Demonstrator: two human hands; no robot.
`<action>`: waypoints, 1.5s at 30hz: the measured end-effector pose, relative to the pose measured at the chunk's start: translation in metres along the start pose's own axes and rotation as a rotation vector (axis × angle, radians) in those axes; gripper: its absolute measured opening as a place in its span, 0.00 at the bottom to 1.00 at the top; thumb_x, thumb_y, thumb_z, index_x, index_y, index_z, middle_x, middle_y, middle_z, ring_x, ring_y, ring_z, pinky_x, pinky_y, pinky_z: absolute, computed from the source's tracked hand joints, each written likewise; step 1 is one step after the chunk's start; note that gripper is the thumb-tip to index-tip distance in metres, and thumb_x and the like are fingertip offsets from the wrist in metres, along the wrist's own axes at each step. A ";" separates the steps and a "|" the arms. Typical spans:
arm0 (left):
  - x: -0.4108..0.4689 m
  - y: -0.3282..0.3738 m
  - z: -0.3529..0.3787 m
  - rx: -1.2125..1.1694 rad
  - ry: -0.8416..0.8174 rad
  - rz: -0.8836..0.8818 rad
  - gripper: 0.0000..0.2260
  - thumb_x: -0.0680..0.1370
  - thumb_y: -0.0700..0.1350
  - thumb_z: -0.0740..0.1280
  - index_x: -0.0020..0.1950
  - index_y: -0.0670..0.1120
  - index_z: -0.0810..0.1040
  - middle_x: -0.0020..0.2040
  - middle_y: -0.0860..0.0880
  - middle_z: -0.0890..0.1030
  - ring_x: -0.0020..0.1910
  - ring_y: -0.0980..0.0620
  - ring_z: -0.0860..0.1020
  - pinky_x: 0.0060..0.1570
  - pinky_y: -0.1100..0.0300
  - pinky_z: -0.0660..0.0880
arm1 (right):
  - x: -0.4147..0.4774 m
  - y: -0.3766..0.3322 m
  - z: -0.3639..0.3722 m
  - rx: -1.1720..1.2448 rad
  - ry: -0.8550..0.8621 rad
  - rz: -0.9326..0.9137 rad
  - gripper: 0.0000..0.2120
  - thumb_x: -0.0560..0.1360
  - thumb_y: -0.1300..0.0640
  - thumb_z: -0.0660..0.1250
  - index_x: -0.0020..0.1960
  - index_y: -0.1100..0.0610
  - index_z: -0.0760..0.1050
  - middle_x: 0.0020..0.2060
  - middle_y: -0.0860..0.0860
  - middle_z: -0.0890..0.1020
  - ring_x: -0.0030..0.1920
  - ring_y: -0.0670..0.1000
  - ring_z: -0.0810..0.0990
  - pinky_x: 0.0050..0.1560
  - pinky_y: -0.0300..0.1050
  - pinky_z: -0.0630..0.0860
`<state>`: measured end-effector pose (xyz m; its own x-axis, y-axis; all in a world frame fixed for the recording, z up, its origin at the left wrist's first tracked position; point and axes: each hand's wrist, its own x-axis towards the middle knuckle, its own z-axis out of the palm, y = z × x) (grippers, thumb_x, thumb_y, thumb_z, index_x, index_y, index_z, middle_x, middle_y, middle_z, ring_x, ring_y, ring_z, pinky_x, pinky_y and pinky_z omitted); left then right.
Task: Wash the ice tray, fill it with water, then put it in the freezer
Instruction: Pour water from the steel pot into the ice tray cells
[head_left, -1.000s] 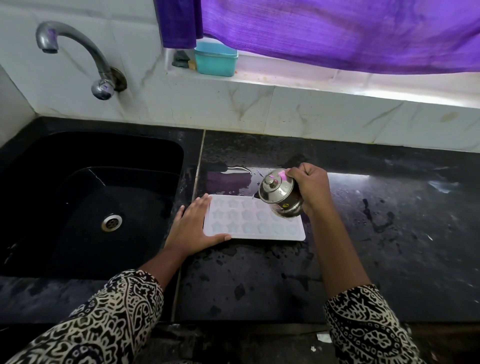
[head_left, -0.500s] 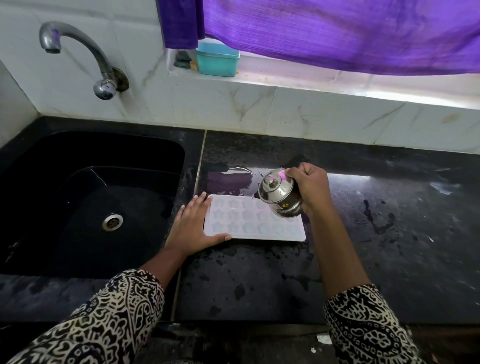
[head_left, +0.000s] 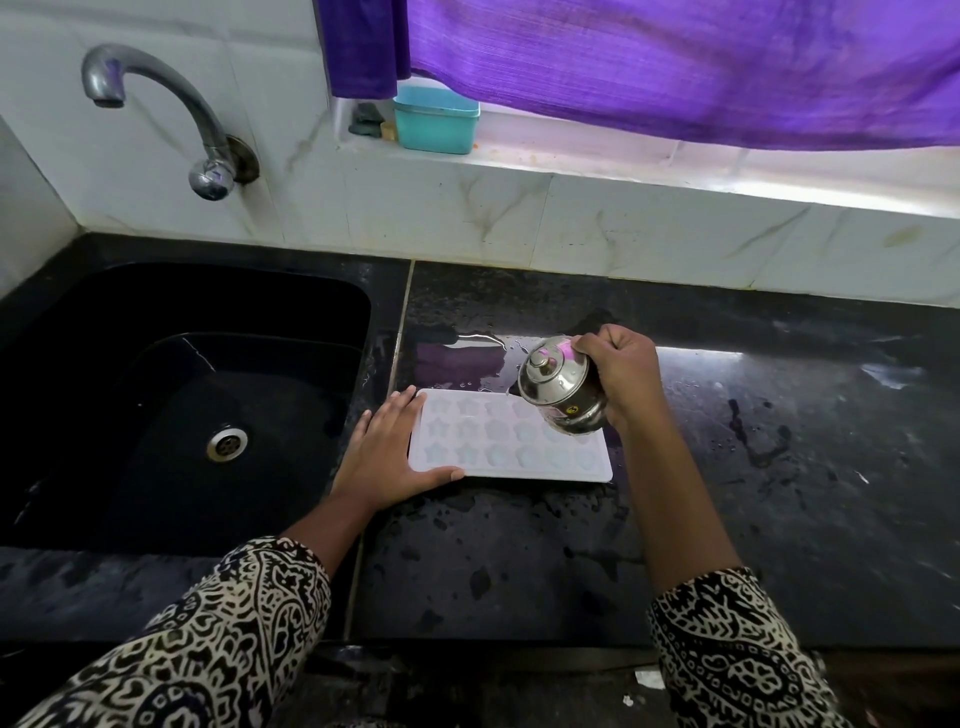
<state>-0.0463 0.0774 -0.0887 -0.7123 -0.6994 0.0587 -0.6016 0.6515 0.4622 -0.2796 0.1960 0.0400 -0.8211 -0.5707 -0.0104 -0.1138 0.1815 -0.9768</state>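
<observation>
Steadies star-mould ice tray (head_left: 498, 447) on wet black desk (head_left: 519, 561) beside sink (head_left: 156, 415) with straight left fingers (head_left: 395, 410), tips small steel pot (head_left: 558, 395) gripped in curled right fingers (head_left: 597, 340) over its far right corner, risks flooding moulds if tilted too steeply.

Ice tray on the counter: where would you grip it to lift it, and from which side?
Probably by the flat rim at its two short ends, one hand from each side, kept level: the ice tray lies flat, shallow, cavities open upward. The left hand rests at its left end; the right hand holds a steel pot tilted over the right end.
</observation>
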 end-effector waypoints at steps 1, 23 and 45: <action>0.000 0.000 0.000 -0.001 0.002 0.001 0.55 0.59 0.81 0.55 0.79 0.52 0.53 0.80 0.55 0.53 0.78 0.56 0.50 0.76 0.49 0.47 | 0.000 0.000 0.000 0.001 -0.002 0.000 0.18 0.70 0.61 0.70 0.26 0.52 0.65 0.23 0.47 0.70 0.31 0.48 0.70 0.36 0.44 0.71; 0.000 -0.001 0.000 -0.010 0.004 0.020 0.54 0.60 0.81 0.55 0.79 0.53 0.52 0.80 0.56 0.55 0.78 0.56 0.51 0.76 0.48 0.46 | 0.001 -0.004 -0.011 0.293 0.021 0.134 0.13 0.72 0.63 0.67 0.31 0.55 0.69 0.24 0.46 0.73 0.29 0.45 0.73 0.31 0.37 0.72; 0.002 -0.004 0.003 0.017 -0.002 0.021 0.57 0.58 0.84 0.50 0.80 0.53 0.51 0.80 0.56 0.54 0.78 0.56 0.52 0.75 0.48 0.47 | 0.001 0.015 -0.031 0.065 0.089 0.039 0.17 0.68 0.60 0.70 0.26 0.52 0.66 0.24 0.48 0.72 0.30 0.48 0.71 0.33 0.43 0.70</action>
<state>-0.0463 0.0743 -0.0935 -0.7256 -0.6849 0.0662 -0.5924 0.6708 0.4461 -0.2995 0.2232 0.0321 -0.8708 -0.4906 -0.0329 -0.0465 0.1487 -0.9878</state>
